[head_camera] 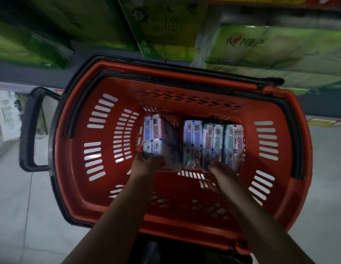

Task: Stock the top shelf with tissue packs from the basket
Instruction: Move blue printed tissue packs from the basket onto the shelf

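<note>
A red plastic basket (pixel 185 216) with black handles stands on the floor below me. Several wrapped tissue packs lie on its bottom. One pack (pixel 156 136), tilted, is on the left; my left hand (pixel 147 164) grips its near end. Three packs (pixel 213 143) stand side by side on the right. My right hand (pixel 221 172) holds the near end of the middle one of these. Both forearms reach down into the basket. The fingertips are hidden behind the packs.
Shelves with large green tissue bundles (pixel 270 46) run along the far side of the basket. A green upright post (pixel 137 31) divides the shelving. A white package (pixel 8 115) sits low at the left. Light floor tiles (pixel 23 206) surround the basket.
</note>
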Tool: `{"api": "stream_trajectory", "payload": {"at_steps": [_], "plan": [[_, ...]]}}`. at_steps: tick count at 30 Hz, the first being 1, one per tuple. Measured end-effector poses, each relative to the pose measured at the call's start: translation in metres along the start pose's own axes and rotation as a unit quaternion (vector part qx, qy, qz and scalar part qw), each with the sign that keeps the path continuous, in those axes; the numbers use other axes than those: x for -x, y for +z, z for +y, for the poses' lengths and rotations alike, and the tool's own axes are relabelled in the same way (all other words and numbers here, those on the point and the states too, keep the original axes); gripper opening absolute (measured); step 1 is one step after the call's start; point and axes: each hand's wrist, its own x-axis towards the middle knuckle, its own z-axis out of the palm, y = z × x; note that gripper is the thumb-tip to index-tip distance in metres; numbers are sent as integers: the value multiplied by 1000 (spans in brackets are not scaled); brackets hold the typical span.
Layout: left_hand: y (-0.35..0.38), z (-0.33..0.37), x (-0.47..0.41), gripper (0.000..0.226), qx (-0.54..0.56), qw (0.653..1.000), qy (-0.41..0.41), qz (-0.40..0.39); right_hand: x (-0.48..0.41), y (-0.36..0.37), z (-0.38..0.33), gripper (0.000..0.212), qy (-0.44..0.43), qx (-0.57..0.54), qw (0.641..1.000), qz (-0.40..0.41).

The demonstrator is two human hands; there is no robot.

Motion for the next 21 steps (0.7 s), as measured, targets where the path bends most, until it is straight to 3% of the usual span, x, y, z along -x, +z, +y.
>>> {"api": "stream_trajectory", "payload": {"at_steps": [7,11,14,15,17,19,20,21], "plan": [[-35,13,43,28,-3,996,85,-29,-1,17,7,8,12,-67,998,4],[-47,20,33,46,15,995,50,-84,3,18,9,49,-31,-79,996,-34],[-52,17,37,46,54,978,33,-200,11,11,7,75,-72,-143,983,-86],[-52,14,42,54,63,971,31,-231,14,7,8,74,-87,-147,981,-93],[-52,3,47,70,55,959,24,-275,27,0,13,48,-117,-99,985,-82],[-47,-3,49,78,47,948,24,-315,35,-4,14,89,-117,-101,984,-85],[-46,-6,48,81,46,948,20,-315,35,-10,18,101,-87,-130,985,-70],[-41,-5,50,81,53,946,18,-318,42,-15,21,100,-93,-93,989,-64]]}}
